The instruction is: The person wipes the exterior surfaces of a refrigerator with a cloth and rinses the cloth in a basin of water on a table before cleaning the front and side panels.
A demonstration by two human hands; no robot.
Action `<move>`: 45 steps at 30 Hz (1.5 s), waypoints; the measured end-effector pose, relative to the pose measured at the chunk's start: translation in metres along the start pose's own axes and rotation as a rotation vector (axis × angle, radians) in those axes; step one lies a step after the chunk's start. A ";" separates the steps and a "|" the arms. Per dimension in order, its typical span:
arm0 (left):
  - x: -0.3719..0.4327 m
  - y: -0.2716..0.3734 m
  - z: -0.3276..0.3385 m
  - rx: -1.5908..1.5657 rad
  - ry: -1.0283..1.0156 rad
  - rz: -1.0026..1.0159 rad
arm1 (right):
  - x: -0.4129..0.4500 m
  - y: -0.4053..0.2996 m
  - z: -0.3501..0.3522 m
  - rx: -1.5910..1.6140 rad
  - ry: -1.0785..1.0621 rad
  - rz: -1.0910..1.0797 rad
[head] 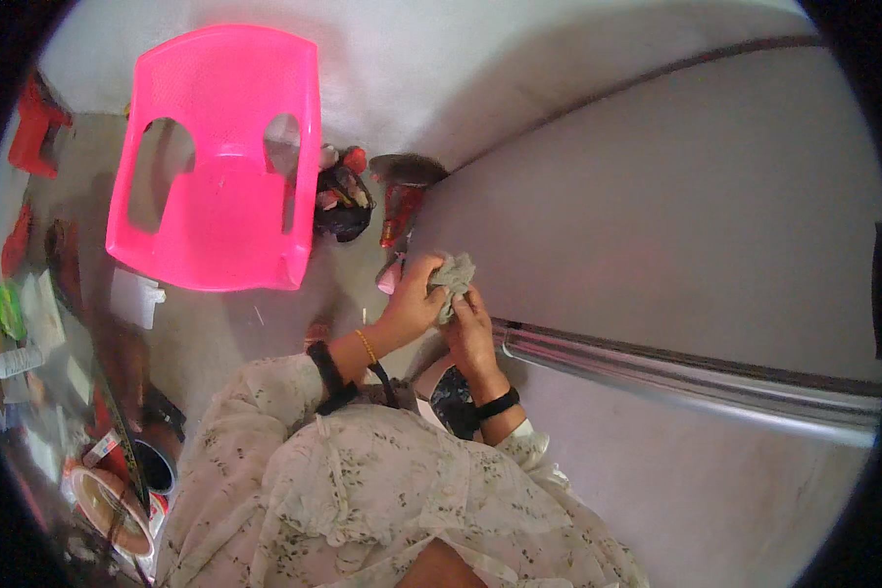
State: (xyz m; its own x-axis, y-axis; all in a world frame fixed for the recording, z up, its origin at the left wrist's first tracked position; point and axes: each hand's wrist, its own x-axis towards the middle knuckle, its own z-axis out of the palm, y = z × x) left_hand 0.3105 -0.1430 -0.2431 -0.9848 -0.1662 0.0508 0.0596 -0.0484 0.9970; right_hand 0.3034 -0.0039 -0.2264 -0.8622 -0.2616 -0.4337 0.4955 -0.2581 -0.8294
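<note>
A crumpled grey-green cloth (453,275) is bunched up between my two hands, near the middle of the view. My left hand (411,298) grips it from the left side, thumb and fingers pressed into it. From below and to the right, my right hand (472,331) pinches the lower part of the same cloth. Both hands are beside the edge of a large flat grey panel (661,220), which may be the side of an appliance; whether they touch it I cannot tell.
A pink plastic chair (224,213) stands at the upper left. Beside it lies a black bag (344,220) with several items. A bottle (18,361), a round tub (114,511) and other clutter line the left side. Metal trim (691,393) runs along the grey panel's lower edge.
</note>
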 end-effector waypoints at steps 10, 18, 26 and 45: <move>0.013 0.012 0.024 0.101 -0.131 0.030 | 0.003 -0.030 -0.037 -0.173 0.054 -0.189; 0.026 0.037 0.027 0.039 -0.261 0.092 | 0.001 -0.062 -0.042 -0.161 0.036 -0.275; 0.027 0.005 -0.014 0.116 -0.053 -0.025 | 0.005 -0.073 -0.040 -0.087 0.012 -0.301; 0.039 -0.020 -0.070 0.090 -0.105 -0.006 | 0.022 -0.062 -0.012 -0.148 0.004 -0.235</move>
State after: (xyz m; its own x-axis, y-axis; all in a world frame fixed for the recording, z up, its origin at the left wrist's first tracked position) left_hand 0.2820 -0.2178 -0.2648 -0.9970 -0.0621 0.0460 0.0436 0.0399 0.9983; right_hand 0.2522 0.0171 -0.1886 -0.9522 -0.2071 -0.2244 0.2614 -0.1729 -0.9496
